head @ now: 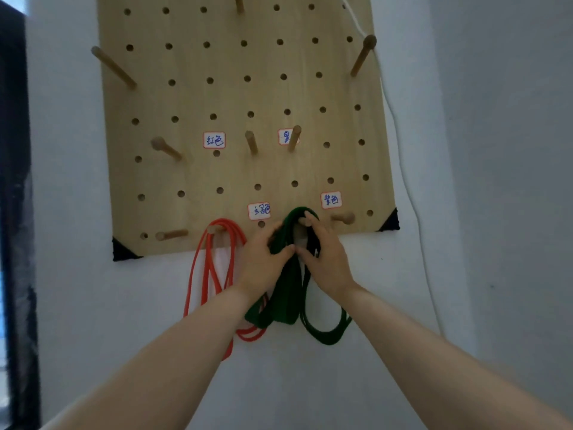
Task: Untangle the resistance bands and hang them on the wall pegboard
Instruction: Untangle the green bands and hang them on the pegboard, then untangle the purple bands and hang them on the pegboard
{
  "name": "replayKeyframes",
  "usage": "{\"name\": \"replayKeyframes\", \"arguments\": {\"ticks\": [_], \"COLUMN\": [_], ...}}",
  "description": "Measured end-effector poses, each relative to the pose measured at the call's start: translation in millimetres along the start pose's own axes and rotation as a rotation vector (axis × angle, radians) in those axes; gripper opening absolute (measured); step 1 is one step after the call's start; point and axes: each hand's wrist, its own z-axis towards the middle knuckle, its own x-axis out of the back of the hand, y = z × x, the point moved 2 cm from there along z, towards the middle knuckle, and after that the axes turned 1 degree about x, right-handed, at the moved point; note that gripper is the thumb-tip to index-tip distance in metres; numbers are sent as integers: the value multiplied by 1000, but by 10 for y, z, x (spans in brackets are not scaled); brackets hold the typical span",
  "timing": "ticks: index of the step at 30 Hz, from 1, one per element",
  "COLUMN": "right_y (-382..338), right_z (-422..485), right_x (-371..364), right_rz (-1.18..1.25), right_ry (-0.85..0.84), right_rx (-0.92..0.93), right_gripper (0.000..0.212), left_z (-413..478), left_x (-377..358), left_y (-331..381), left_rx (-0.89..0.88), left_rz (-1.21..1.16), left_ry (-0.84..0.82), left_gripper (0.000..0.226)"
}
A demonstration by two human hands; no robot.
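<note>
A wooden pegboard [235,97] hangs on the white wall, with several wooden pegs and handwritten labels. A red resistance band [210,271] hangs in loops from a peg [214,228] in the bottom row. To its right a dark green band [285,293] is draped over another bottom-row peg [307,221], its loops dangling below the board. My left hand [263,259] grips the green band's left side just under the peg. My right hand [325,259] holds the right side, fingers reaching up to the peg.
Free pegs stick out at the bottom left [172,234], bottom right [343,218] and mid-board [251,142]. A white cord [412,193] runs down the wall right of the board. A dark door frame [15,212] borders the left.
</note>
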Motion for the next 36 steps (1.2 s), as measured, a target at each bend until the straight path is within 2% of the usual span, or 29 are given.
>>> {"name": "replayKeyframes", "arguments": {"ticks": [5, 9, 15, 19, 23, 31, 36], "right_y": [-227, -476, -632, -429, -149, 350, 458], "right_z": [-410, -883, -1776, -2541, -3455, -5336, -6549], "right_x": [247, 464, 529, 393, 238, -166, -340], "right_rz": [-29, 11, 70, 133, 121, -54, -111], "right_ry": [20, 64, -114, -275, -466, -1030, -1373], "right_rx": [-160, -178, -231, -367, -499, -666, -759], "right_gripper": [55, 29, 8, 3, 7, 9, 18], "left_z": [-347, -891, -1934, -2750, -3759, -5773, -7043], "left_x": [188, 338, 426, 412, 364, 207, -34], "left_y": [142, 255, 208, -59, -436, -1075, -1283], "left_rx": [92, 147, 184, 304, 501, 827, 972], "left_rz": [177, 168, 130, 65, 41, 55, 123], "left_ry": [-23, -119, -260, -350, -407, -493, -718], "left_gripper": [47, 38, 26, 20, 17, 20, 27]}}
